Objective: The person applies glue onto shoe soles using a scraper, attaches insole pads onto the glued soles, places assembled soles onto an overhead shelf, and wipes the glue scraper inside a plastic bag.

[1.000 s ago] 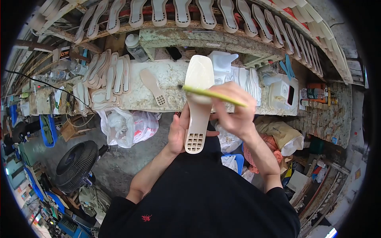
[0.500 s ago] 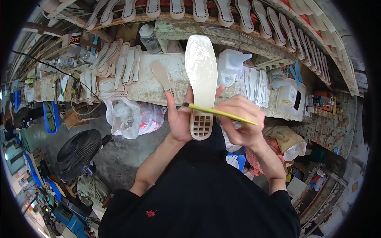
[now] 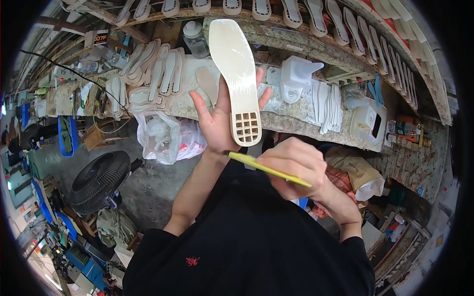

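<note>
A cream shoe sole rests on my left hand, its grid-patterned heel end toward me. My left thumb and fingers are spread, with the sole lying over the palm and fingers. Wet-looking whitish streaks show on the sole's face. Pinched in my right hand is a yellow-handled brush, its dark tip near my left wrist and just below the heel, apart from the sole. Another sole lies on the bench behind my left fingers, partly hidden.
Piled soles cover the bench's left part. A white plastic container and thin white insoles lie to the right. More soles line the shelf above. Plastic bags hang at the bench front; a black fan stands left.
My left hand has raised the sole away from me and tilted it leftward. The brush has left the sole's heel area and moved down toward my body, still in my right hand.
</note>
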Action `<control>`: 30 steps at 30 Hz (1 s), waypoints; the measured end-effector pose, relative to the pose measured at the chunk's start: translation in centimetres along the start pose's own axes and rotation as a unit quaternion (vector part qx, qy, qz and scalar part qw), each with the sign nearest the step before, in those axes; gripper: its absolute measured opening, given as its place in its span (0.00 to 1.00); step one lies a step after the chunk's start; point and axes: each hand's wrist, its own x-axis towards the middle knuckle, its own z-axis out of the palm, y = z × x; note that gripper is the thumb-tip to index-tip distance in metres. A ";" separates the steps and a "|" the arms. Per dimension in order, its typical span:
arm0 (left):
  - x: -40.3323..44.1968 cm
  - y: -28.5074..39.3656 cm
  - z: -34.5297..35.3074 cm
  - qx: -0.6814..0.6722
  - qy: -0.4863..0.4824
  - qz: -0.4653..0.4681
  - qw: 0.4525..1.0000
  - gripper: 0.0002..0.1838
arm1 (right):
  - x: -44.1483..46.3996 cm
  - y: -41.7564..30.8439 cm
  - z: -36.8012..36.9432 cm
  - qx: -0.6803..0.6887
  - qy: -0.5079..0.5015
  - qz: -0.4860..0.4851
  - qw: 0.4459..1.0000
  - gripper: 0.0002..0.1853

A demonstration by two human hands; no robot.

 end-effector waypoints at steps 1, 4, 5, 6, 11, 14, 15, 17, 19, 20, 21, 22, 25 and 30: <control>0.0 0.0 0.0 0.004 0.008 0.001 1.000 0.56 | 0.1 0.2 -0.2 -0.023 0.033 -0.011 0.999 0.23; 0.2 0.0 -0.3 0.045 -0.017 0.011 0.999 0.55 | 0.2 0.4 -0.2 -0.113 0.007 0.031 0.993 0.22; 0.3 0.1 -0.2 0.044 -0.010 0.009 0.999 0.55 | 0.0 -0.2 0.1 -0.057 0.010 0.049 0.997 0.19; 0.2 0.2 -0.1 0.045 -0.010 0.009 0.999 0.55 | -0.3 -0.8 0.2 0.000 0.012 0.066 0.998 0.17; -0.5 0.0 0.0 0.044 -0.006 -0.020 0.999 0.51 | -0.6 0.5 -0.2 -0.084 0.134 0.239 0.958 0.07; -0.7 0.0 -0.2 0.020 0.009 -0.051 0.998 0.51 | 0.0 0.5 -1.4 -0.177 0.061 -0.007 0.982 0.19; -0.6 0.0 -0.2 0.004 0.002 -0.055 0.998 0.50 | -0.1 0.2 -1.2 -0.176 0.001 -0.047 0.983 0.21; -0.5 0.0 -0.2 0.019 0.007 -0.064 0.998 0.47 | -0.4 -0.5 -0.6 -0.115 -0.092 -0.101 0.984 0.19; -0.5 0.0 -0.1 0.027 0.018 -0.069 0.997 0.46 | -0.2 -0.9 -0.9 0.029 -0.077 -0.067 0.994 0.18; -0.5 0.0 -0.2 0.038 0.020 -0.078 0.996 0.45 | 0.0 -0.5 -1.1 -0.017 -0.047 -0.085 0.995 0.19; -0.5 0.1 -0.4 0.050 0.022 -0.086 0.995 0.45 | 0.4 -0.3 -1.8 -0.077 -0.046 -0.080 0.993 0.19; -0.5 0.0 -0.5 0.070 0.006 -0.081 0.994 0.44 | 0.8 -0.4 -1.7 -0.114 -0.066 -0.059 0.990 0.20; -0.5 0.0 -0.5 0.075 0.021 -0.087 0.993 0.42 | 0.1 -0.6 -0.7 0.034 -0.112 -0.064 0.991 0.20; -0.2 0.3 -0.9 0.101 0.033 -0.056 0.993 0.37 | -0.5 -0.5 -1.9 -0.068 -0.063 0.031 0.995 0.18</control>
